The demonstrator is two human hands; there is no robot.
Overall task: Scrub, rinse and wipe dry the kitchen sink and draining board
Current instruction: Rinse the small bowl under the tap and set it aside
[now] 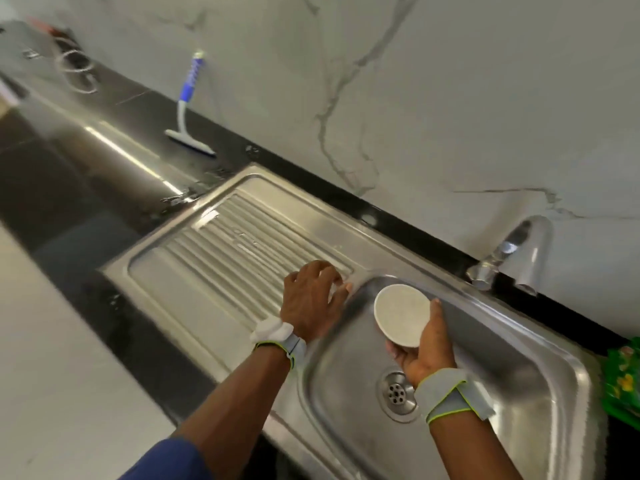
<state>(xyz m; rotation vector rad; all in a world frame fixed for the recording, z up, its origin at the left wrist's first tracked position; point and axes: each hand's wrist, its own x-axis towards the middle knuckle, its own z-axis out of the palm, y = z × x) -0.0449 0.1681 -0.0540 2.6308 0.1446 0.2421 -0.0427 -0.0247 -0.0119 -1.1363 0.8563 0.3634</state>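
Note:
The steel sink basin [512,344] lies at the right, with its drain [397,393] near my right wrist. The ribbed draining board [214,251] stretches off to the left. My right hand [427,348] holds a round white dish [401,314] of pale powder tilted over the basin. At the ridge between board and basin, my left hand [311,303] curls its fingers round a small white pad [334,292], most of which the fingers hide. Both wrists wear grey bands.
A chrome tap [512,251] juts from the back edge behind the basin. A blue-and-white squeegee [188,109] leans on the marble wall, standing on the wet black counter [104,140]. A green packet [623,379] sits at the far right.

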